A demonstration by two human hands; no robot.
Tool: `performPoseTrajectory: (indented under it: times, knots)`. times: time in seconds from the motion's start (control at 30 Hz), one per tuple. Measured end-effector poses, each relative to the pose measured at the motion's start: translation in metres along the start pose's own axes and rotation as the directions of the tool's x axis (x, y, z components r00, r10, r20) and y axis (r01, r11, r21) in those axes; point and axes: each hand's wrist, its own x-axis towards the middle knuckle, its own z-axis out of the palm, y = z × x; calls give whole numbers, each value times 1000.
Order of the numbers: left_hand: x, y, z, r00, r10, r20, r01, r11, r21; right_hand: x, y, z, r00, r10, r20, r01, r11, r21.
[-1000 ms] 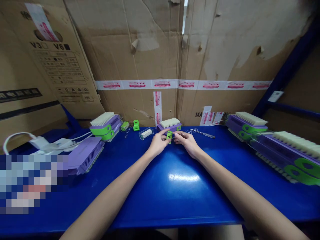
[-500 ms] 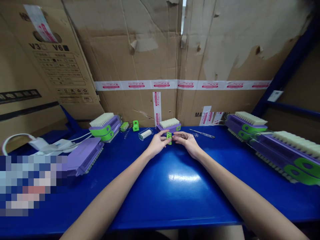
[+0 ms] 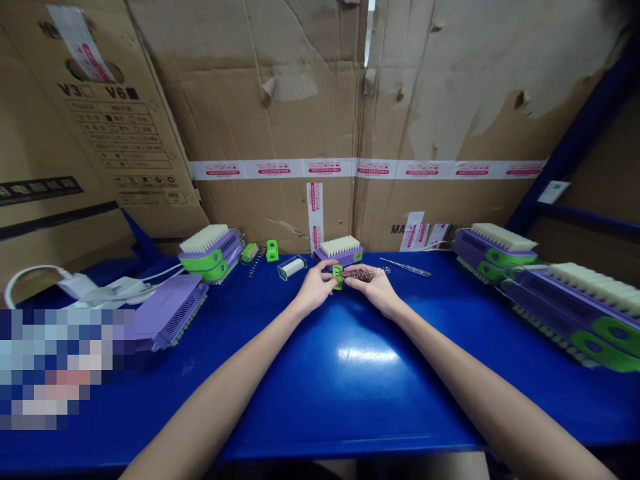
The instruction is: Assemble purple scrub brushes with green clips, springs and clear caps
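While the left fingers (image 3: 327, 288) grip a green bracket (image 3: 339, 277), the right fingers (image 3: 359, 287) seemingly pinch a coiled spring (image 3: 385, 271).

A person's bare left hand (image 3: 315, 287) and bare right hand (image 3: 376, 287) are facing each other, their fingertips pointing inward and leaving a narrow gap between. The left thumb (image 3: 331, 287) is pinching against the fingers, the left index finger (image 3: 326, 265) extending above it. The right thumb (image 3: 355, 283) and right index finger (image 3: 356, 268) are pinching too. Just back from the fingers are lying the left wrist (image 3: 300, 307) and right wrist (image 3: 397, 308). Behind them, the bare left forearm (image 3: 235, 373) and bare right forearm (image 3: 465, 363) are slanting apart toward the viewer.
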Motion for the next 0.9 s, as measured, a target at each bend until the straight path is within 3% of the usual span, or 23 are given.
performPoseTrajectory:
  times: [0.37,0.6,0.9]
  knots:
    - [1,1,0,998,40,-46,-45,993,-111,-1,7,9,988,-114,-99,80,951,-299]
    - [-1,3,1,999,11,-50,-12,999,-35,-1,5,7,991,-121,-60,111,983,-147]
    - [1,0,0,996,19,-87,-24,998,-60,-4,-3,6,989,-146,3,143,965,-218]
